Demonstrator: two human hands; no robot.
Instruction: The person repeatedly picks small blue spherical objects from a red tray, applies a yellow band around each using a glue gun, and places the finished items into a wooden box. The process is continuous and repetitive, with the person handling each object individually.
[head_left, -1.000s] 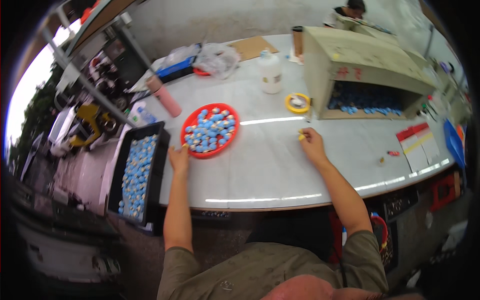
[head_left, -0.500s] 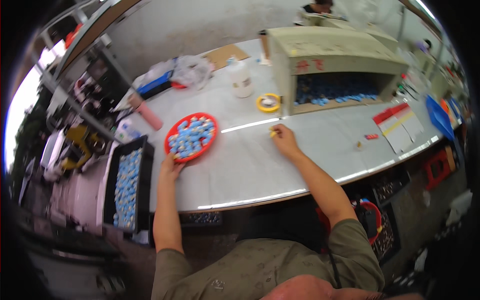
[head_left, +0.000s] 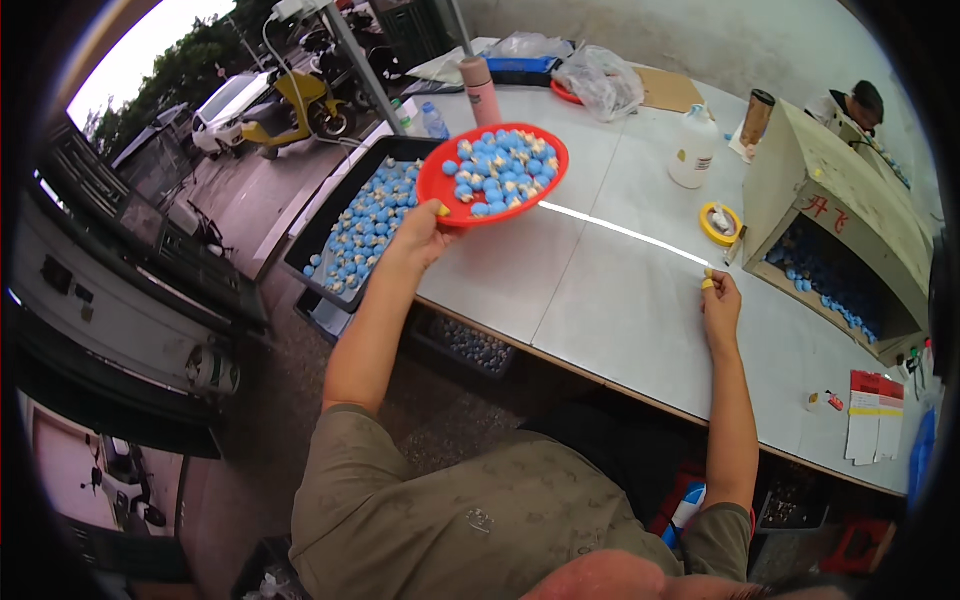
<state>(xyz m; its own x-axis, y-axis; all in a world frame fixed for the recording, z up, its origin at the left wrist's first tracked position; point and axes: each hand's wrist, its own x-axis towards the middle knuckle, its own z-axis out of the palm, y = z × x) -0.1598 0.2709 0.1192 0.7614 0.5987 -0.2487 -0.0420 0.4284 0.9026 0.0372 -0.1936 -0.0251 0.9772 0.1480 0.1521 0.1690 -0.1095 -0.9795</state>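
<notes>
My left hand (head_left: 421,240) grips the near rim of a round red tray (head_left: 553,143), its thumb, which has a yellow tip cover, over the edge. Small blue balls with cream-coloured bits (head_left: 505,165) lie in the tray, which is tilted and raised beside a black crate (head_left: 303,256). More of the same balls (head_left: 365,225) fill that crate. My right hand (head_left: 722,305) is over the table, fingers curled and yellow-covered tips close together; whether anything is between them cannot be made out. A yellow tape roll (head_left: 719,224) lies beyond it.
A beige box housing (head_left: 850,190) with blue balls inside stands on the table's right. Behind are a white bottle (head_left: 692,148), a pink flask (head_left: 480,92) and plastic bags (head_left: 602,82). Papers (head_left: 872,418) lie at right. Another person (head_left: 850,108) sits beyond the housing.
My left hand has lifted the red tray off the table area and brought it toward the black crate. The view has turned left. My right hand stays over the table near the tape roll.
</notes>
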